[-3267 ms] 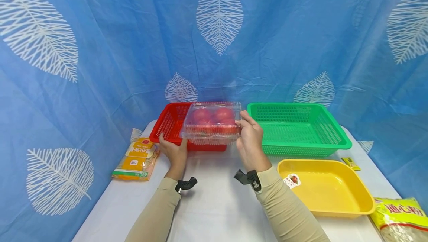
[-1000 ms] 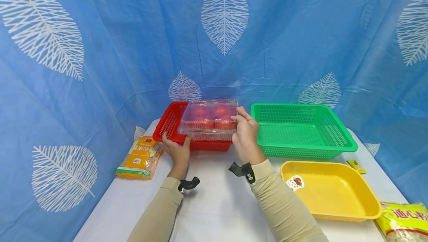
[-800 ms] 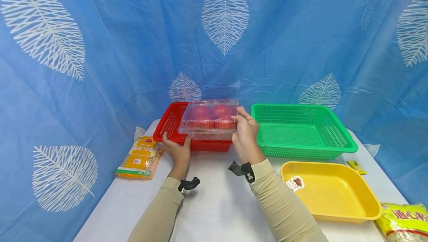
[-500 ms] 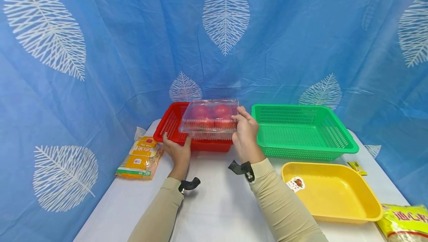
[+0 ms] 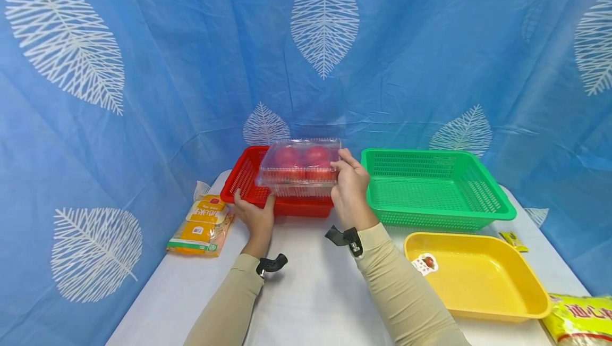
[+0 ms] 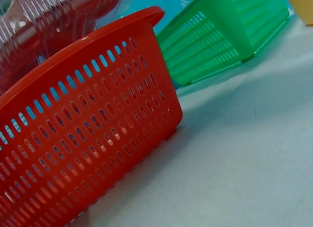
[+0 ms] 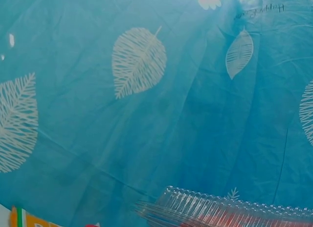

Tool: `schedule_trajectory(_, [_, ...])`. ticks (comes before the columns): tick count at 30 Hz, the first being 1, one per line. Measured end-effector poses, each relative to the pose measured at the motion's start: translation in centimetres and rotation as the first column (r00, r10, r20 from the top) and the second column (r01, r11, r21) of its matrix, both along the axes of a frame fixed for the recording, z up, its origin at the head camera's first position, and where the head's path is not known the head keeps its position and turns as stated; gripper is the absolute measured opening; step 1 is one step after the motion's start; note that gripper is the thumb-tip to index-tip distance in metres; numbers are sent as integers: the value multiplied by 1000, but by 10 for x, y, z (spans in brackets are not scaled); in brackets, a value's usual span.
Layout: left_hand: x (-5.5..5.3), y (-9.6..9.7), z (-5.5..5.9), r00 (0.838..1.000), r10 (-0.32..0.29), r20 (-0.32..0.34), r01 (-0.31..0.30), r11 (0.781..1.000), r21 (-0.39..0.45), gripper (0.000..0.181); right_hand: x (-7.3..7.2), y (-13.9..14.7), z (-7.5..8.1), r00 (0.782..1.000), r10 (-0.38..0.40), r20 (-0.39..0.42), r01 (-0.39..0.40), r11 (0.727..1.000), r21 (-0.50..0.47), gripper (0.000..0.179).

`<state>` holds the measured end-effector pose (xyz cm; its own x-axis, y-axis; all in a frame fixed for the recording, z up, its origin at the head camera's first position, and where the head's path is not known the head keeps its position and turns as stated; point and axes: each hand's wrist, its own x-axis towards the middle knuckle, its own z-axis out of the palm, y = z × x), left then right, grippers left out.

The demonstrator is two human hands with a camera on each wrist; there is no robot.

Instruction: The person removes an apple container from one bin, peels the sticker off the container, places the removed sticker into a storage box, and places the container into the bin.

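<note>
My right hand (image 5: 353, 192) holds a clear plastic clamshell box (image 5: 298, 176) by its right end, fingers on the lid side. Several round red fruits, perhaps tomatoes, show through the lid. The box hangs tilted over the red slotted basket (image 5: 244, 176), covering much of its right part in the head view. At the basket's near left corner my left hand (image 5: 255, 218) grips the rim, thumb and forefinger spread; its other fingers are hidden. The left wrist view shows the basket's slotted wall (image 6: 98, 124) with the box (image 6: 44, 31) just above its rim. Neither wrist view shows fingers.
A green basket (image 5: 440, 218) stands right of the red one, with a yellow tray (image 5: 478, 311) in front of it. An orange-and-white food bag (image 5: 201, 229) lies at left. A small yellow packet (image 5: 513, 241) and a yellow bag (image 5: 580, 317) lie at right. A blue curtain (image 5: 205, 69) hangs behind.
Compared with 3.3 s ago, my right hand has shifted the box slightly left and up, farther over the red basket. The left hand keeps its place; the head view has turned slightly.
</note>
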<state>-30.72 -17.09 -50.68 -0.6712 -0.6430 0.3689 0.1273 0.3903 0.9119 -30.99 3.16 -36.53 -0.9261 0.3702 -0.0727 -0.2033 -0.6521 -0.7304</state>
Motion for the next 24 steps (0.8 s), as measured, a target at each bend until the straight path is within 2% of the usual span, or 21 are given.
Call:
schedule_trajectory(10, [-2,0,0,1000,7,-21,-7,1000,-10,96,-4,-2,1,1000,-1,13,1,1000,1,46])
schedule_trajectory(24, [-2,0,2,1000,-8,24,8,1000,11,97,-6,-6,5,1000,17,22,-16,1000,-5,47])
